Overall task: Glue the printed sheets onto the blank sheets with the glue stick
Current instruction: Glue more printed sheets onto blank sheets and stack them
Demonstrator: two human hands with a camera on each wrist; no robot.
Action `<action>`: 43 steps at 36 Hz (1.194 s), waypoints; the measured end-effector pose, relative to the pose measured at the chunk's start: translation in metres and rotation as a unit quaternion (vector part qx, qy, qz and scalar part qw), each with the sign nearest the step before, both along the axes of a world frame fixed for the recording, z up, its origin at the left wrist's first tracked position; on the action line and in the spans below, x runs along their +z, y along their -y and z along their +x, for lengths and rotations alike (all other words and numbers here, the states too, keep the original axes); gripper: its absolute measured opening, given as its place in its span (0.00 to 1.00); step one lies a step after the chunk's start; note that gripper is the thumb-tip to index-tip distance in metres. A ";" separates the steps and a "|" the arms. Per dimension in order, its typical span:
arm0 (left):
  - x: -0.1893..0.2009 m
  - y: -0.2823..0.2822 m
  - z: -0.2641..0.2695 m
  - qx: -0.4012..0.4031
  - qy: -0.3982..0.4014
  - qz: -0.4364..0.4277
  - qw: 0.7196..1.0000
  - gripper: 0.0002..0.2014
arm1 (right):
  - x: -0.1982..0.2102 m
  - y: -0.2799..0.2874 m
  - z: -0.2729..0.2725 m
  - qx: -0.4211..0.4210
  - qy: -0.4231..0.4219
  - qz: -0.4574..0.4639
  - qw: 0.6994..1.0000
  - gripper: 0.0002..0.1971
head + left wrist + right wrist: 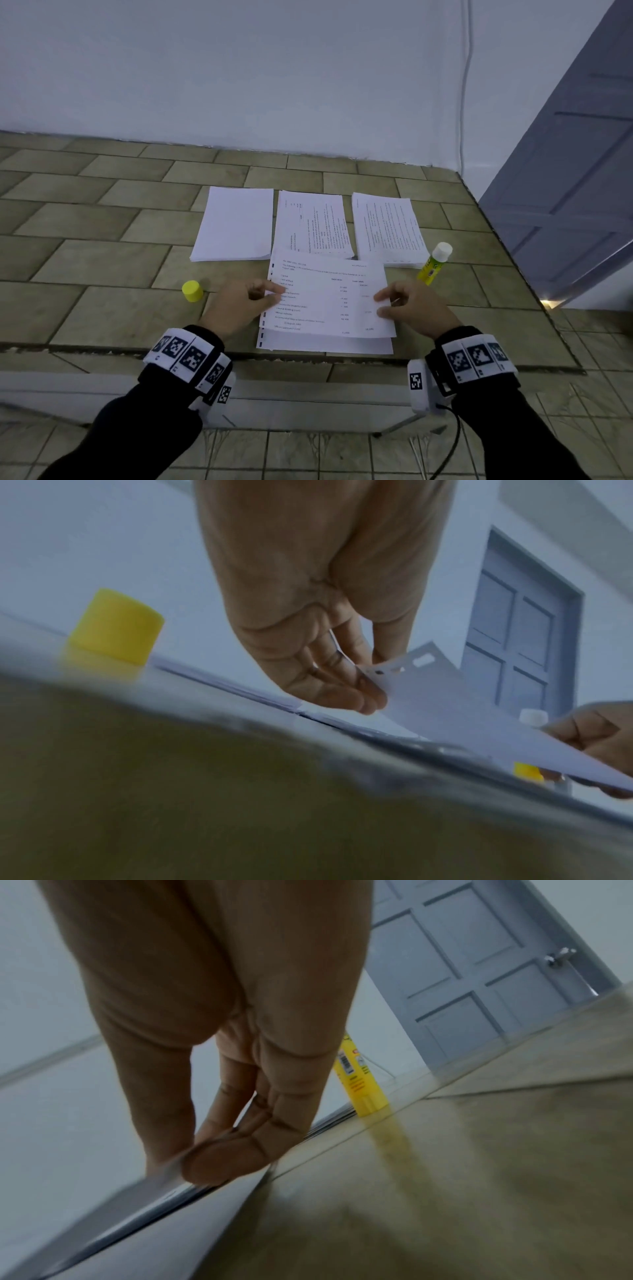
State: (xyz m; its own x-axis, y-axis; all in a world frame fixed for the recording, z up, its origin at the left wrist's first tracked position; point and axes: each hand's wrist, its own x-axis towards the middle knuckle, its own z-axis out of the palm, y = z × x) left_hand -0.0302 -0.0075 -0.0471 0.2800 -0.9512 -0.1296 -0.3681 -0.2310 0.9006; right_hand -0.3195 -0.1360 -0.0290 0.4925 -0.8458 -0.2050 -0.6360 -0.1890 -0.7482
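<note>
A printed sheet (329, 298) with hole-punched left margin hangs slightly above a blank sheet (325, 346) near the table's front edge. My left hand (270, 291) pinches its left edge, and the wrist view shows the fingers (363, 696) under the lifted paper (445, 710). My right hand (385, 303) pinches the right edge, thumb on top (164, 1137). The uncapped yellow glue stick (434, 263) stands upright right of the sheet (359, 1083). Its yellow cap (192, 291) stands left of my left hand (113, 628).
Behind the sheet lie a stack of blank paper (236, 224) and two stacks of printed pages (313, 226) (388, 229). The tiled table (102, 240) ends at a wall behind. A grey door (579, 171) stands to the right.
</note>
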 end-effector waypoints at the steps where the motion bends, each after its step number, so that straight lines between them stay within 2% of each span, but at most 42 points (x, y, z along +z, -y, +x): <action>1: 0.000 -0.001 -0.001 -0.004 0.020 0.000 1.000 0.07 | -0.001 -0.001 0.001 0.002 -0.014 -0.011 1.000 0.10; 8: -0.001 -0.005 -0.004 -0.030 0.108 -0.007 0.994 0.09 | -0.009 -0.010 0.006 0.014 -0.105 -0.057 0.993 0.12; 13: -0.005 -0.005 -0.003 -0.033 0.137 -0.003 0.990 0.09 | -0.011 -0.012 0.006 0.019 -0.104 -0.075 0.992 0.12; 31: -0.006 -0.007 0.004 -0.051 0.155 0.002 0.987 0.12 | -0.013 -0.017 -0.004 0.042 -0.094 -0.052 0.993 0.18; 37: -0.007 -0.007 0.005 -0.052 0.154 0.007 0.987 0.08 | -0.012 -0.019 -0.004 0.043 -0.101 -0.060 0.992 0.18; 43: -0.005 -0.008 0.005 -0.047 0.151 0.012 0.987 0.12 | -0.010 -0.019 -0.003 0.042 -0.101 -0.057 0.992 0.18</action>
State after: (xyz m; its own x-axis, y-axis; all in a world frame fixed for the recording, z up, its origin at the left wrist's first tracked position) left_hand -0.0253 0.0007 -0.0522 0.2191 -0.9727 -0.0767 -0.6403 -0.2027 0.7409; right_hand -0.3222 -0.1166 -0.0394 0.5200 -0.8273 -0.2125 -0.7501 -0.3232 -0.5770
